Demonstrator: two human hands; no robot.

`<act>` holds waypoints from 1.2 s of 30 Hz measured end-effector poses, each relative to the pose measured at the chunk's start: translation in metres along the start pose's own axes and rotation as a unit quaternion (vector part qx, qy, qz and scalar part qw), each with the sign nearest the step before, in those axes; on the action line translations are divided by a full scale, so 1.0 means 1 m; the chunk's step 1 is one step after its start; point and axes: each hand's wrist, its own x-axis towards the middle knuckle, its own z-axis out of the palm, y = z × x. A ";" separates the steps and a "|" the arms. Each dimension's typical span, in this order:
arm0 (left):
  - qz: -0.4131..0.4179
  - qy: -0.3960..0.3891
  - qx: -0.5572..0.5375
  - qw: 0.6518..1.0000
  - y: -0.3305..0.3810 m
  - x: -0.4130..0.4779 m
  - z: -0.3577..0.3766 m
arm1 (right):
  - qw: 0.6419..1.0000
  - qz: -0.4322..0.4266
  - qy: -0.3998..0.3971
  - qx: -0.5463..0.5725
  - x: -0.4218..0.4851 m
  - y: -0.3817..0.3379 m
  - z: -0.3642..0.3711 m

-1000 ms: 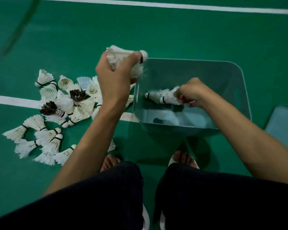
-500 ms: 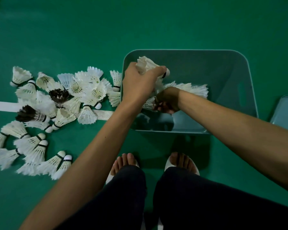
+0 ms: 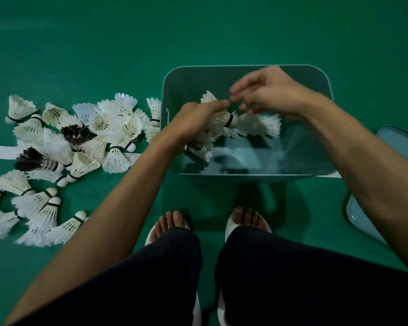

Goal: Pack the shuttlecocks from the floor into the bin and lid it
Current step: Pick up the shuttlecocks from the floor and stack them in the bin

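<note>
Both hands are held over the bin (image 3: 245,69). The left hand (image 3: 196,118) is clamped on a shuttlecock (image 3: 222,118) inside it. The right hand (image 3: 269,92) is held with fingers apart, blurred. Many shuttlecocks (image 3: 76,142) are left on the floor (image 3: 104,43), beside the bin. The lid (image 3: 400,147) is lying at the right.

White feathered shuttlecocks (image 3: 118,128), two dark brown-feathered ones (image 3: 76,135), black-banded corks; green court floor (image 3: 104,43) with white line (image 3: 0,152); pale teal plastic bin (image 3: 245,74).
</note>
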 end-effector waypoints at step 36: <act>0.016 0.057 0.436 0.898 0.009 -0.001 -0.002 | 0.943 0.278 0.148 0.110 0.044 0.046 0.098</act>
